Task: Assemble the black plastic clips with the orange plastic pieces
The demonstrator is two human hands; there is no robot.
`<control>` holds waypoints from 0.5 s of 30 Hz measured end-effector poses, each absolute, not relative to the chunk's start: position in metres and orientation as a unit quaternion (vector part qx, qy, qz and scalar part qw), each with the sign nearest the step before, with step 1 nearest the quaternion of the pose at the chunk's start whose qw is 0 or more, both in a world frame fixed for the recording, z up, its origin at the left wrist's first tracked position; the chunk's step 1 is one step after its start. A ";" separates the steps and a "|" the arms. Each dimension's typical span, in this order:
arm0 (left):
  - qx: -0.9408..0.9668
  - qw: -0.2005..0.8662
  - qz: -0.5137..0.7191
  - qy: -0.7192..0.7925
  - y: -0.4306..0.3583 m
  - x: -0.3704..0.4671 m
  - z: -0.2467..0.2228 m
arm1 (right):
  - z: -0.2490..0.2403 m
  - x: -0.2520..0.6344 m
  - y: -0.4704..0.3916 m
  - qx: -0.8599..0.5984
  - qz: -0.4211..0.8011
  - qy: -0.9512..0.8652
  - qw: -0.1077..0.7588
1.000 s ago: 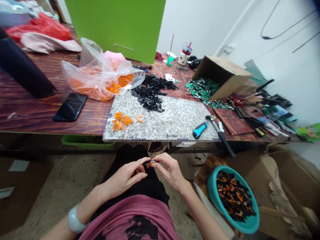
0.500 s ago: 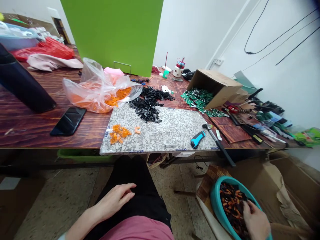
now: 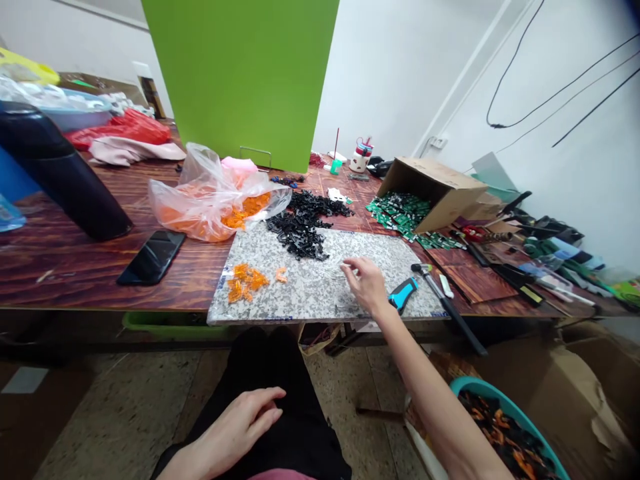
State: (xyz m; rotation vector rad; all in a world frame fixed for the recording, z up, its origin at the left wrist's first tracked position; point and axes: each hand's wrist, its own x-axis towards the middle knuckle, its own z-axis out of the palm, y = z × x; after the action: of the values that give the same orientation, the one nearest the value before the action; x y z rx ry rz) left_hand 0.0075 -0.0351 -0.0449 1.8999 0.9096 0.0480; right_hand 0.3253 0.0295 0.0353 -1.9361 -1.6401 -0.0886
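My left hand (image 3: 247,420) rests on my lap over dark trousers, fingers stretched out and nothing in it. My right hand (image 3: 366,283) is over the speckled grey board (image 3: 300,297), its fingers loosely bent, thumb and forefinger slightly apart. Nothing shows in that hand. Its fingertips are nearest a small heap of thin, pale metal pins (image 3: 330,270), partly hidden by it. Just right of the wrist lies a blue-and-black tool handle (image 3: 403,294). Small black plastic parts (image 3: 303,227) are heaped at the board's back edge. Translucent orange parts (image 3: 246,283) lie on its left side.
A small hammer (image 3: 450,310) overhangs the table's front edge. Behind it, green circuit boards (image 3: 405,213) spill from a cardboard box (image 3: 440,187). A teal basin (image 3: 500,387) of orange-and-black pieces stands low right. On the left are a plastic bag (image 3: 200,200), phone (image 3: 151,257) and dark bottle (image 3: 75,177).
My right hand has left the teal basin and come up and left over the board, beside the pins. My left hand stays on my lap. The view has shifted slightly.
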 end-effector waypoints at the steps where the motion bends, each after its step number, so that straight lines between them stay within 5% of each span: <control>1: 0.780 0.496 0.025 0.380 -0.036 0.006 -0.045 | 0.034 0.320 0.048 -0.728 -0.023 -0.623 0.286; 9: 0.743 0.519 0.043 0.420 -0.042 -0.012 -0.047 | 0.028 0.309 0.111 -0.753 0.078 -0.609 0.237; 15: 0.713 0.572 0.056 0.402 -0.036 -0.006 -0.026 | 0.036 0.312 0.099 -0.740 0.128 -0.565 0.342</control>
State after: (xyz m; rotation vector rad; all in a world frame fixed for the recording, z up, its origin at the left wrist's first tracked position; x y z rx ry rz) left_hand -0.0055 -0.0364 -0.0260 1.6711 0.9429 0.1311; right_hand 0.3118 0.0986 0.0358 -1.9242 -1.4679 0.3328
